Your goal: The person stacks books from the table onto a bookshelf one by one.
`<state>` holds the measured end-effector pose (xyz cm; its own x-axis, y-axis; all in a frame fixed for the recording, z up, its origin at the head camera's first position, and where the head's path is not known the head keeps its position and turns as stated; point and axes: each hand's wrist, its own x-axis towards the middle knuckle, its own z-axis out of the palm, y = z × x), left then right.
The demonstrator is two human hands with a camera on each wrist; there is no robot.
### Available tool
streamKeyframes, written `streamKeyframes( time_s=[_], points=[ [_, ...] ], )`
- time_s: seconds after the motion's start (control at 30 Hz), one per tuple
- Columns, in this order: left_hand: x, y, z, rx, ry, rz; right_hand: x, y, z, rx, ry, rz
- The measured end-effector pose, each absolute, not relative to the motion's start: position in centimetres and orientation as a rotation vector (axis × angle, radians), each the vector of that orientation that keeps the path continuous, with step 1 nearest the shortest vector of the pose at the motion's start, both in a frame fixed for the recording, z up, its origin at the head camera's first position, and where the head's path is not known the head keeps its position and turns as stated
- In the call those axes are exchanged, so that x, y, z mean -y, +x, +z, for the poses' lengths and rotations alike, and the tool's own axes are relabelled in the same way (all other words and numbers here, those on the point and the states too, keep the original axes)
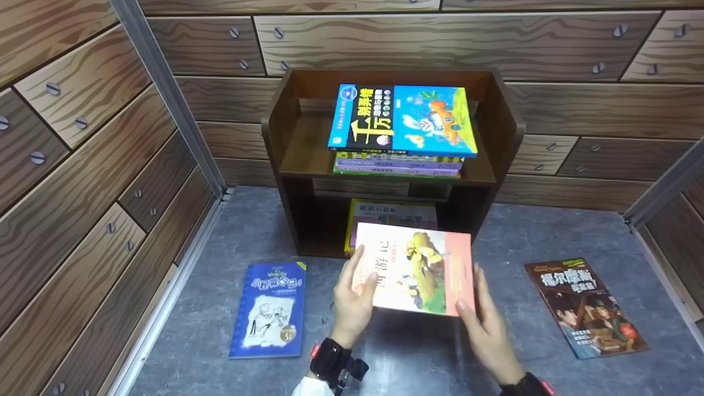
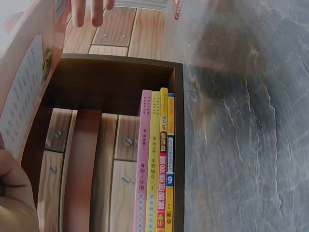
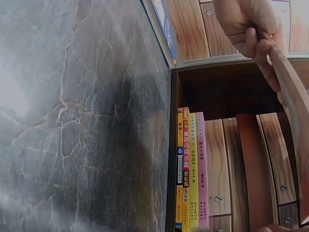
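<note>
A book with a white and pink cover [image 1: 418, 269] is held up in front of the low shelf by both hands. My left hand [image 1: 355, 300] grips its left edge, with the thumb on the cover. On the opposite side my right hand [image 1: 487, 324] pinches the lower right corner, thumb in front. Behind the held book, a stack of several books [image 2: 153, 159] lies in the lower compartment; its spines show in both wrist views. The held book appears edge-on in the right wrist view, with the left hand's fingers [image 3: 263, 46] curled on its far end.
A brown two-tier shelf [image 1: 509, 121] stands against the wood-patterned wall. Several books lie stacked on its upper tier, a blue one [image 1: 407, 121] on top. A blue book [image 1: 269, 311] lies on the floor at left, a brown comic-style book [image 1: 586, 308] at right.
</note>
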<state>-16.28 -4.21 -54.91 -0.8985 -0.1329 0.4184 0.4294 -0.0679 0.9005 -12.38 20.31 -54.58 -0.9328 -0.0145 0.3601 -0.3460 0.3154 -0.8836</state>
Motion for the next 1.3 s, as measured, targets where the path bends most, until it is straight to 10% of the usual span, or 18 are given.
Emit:
streamKeyframes(
  time_s=[1.3],
  points=[
    [7.3, -23.6, -57.5, 2.684, -0.225, -1.461, -19.9, -22.7, -58.8, 2.618, 0.34, 1.444]
  ],
)
